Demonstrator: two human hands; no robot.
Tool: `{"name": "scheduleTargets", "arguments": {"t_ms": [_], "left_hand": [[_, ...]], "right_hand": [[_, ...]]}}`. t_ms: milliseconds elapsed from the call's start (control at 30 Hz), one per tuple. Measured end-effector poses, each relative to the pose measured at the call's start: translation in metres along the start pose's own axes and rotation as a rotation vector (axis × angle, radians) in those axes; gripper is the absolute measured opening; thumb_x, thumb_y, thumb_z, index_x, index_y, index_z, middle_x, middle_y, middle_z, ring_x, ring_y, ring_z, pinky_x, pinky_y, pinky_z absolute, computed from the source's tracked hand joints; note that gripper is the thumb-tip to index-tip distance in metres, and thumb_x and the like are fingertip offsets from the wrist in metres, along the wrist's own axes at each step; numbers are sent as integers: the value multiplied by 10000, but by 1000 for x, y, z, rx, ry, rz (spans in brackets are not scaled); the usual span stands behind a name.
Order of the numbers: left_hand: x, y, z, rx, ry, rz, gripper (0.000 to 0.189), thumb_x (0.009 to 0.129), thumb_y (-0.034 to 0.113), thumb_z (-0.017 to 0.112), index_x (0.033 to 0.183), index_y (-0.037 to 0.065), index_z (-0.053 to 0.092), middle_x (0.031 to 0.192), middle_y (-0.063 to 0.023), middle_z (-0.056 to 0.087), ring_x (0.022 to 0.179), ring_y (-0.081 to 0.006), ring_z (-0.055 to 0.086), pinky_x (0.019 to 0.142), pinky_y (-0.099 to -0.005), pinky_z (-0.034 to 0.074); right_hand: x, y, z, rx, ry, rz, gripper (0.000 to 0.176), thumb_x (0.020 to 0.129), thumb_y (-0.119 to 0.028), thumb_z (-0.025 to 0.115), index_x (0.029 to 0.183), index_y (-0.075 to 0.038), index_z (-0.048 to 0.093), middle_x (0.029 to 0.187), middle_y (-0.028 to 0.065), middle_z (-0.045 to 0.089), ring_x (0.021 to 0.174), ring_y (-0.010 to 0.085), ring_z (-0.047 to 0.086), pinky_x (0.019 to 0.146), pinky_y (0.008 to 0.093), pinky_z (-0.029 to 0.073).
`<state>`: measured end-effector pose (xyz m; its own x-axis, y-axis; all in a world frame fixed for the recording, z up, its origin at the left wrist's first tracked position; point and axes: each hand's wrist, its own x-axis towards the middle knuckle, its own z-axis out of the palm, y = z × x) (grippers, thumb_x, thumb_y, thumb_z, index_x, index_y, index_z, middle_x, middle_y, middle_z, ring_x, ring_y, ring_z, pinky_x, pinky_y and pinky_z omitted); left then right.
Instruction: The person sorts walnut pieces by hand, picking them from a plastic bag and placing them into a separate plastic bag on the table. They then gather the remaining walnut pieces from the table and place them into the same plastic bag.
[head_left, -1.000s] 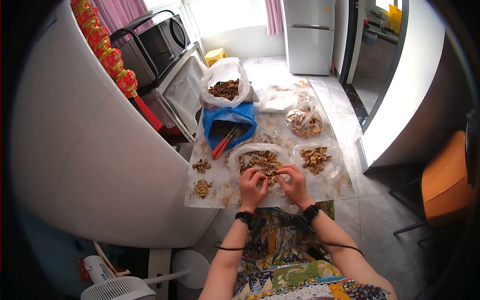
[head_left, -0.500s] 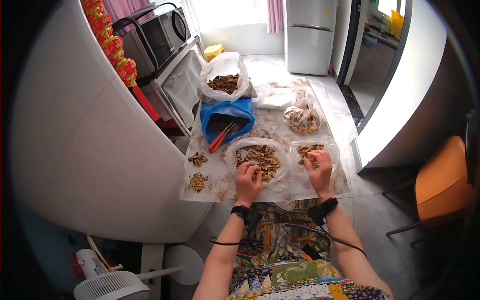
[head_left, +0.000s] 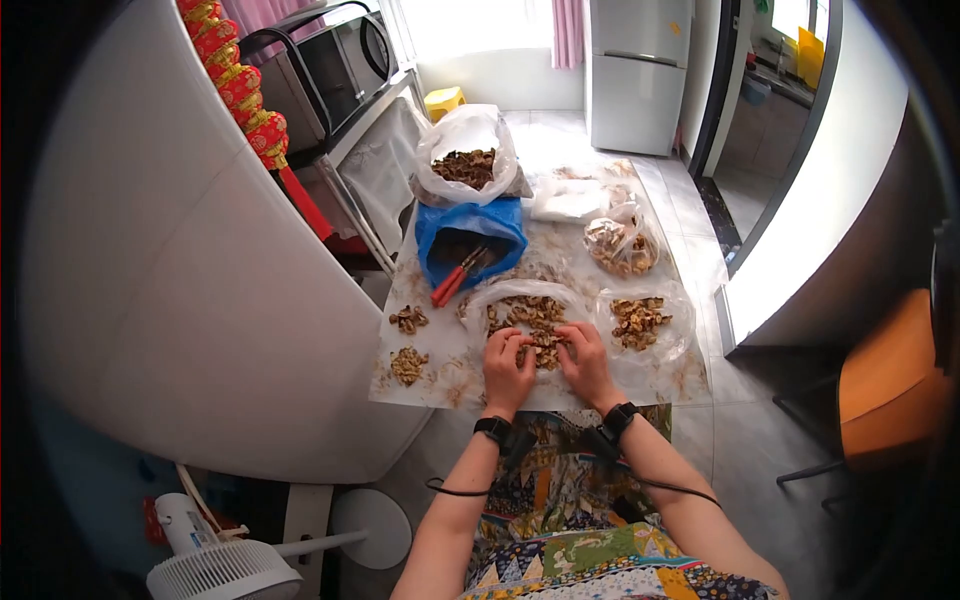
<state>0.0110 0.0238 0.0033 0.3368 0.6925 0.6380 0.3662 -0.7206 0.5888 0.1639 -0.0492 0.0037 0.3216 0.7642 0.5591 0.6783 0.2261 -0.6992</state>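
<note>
My left hand (head_left: 509, 368) is at the near left edge of an open clear plastic bag (head_left: 575, 300) holding walnut pieces (head_left: 538, 310). Its fingers are curled together, and whatever they pinch is too small to make out. Close beside it, my right hand (head_left: 586, 362) reaches in over the same pile from the right, fingertips drawn together; what lies between them is hidden. To the right of my right hand, a second clear bag (head_left: 678, 318) lies spread with more walnut pieces (head_left: 637, 322) on it.
Red-handled pliers (head_left: 458, 276) rest in the mouth of a blue bag (head_left: 430, 235). Behind it stands a white bag (head_left: 505, 150) of brown shells. Two small walnut piles (head_left: 408, 366) lie at left. A knotted bag (head_left: 622, 245) sits back right; an orange chair (head_left: 885, 375) stands right.
My right hand has moved left from the right-hand bag to the middle bag, beside my left hand. My left hand stays at the middle pile. The view has shifted slightly.
</note>
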Motion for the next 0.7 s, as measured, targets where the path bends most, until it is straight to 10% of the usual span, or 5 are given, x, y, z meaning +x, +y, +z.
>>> {"name": "scheduleTargets", "arguments": {"t_ms": [700], "left_hand": [[11,-9,15,196,-163,2,409,963,299,640,1301,71,618,1385,-163,545,1276,-377,504,1041,-511,411]], "right_hand": [[1,-2,-4,-45,14,-35,210,819,31,639,1026,2,650,1070,154,627,1044,364,600,908,434,500]]}}
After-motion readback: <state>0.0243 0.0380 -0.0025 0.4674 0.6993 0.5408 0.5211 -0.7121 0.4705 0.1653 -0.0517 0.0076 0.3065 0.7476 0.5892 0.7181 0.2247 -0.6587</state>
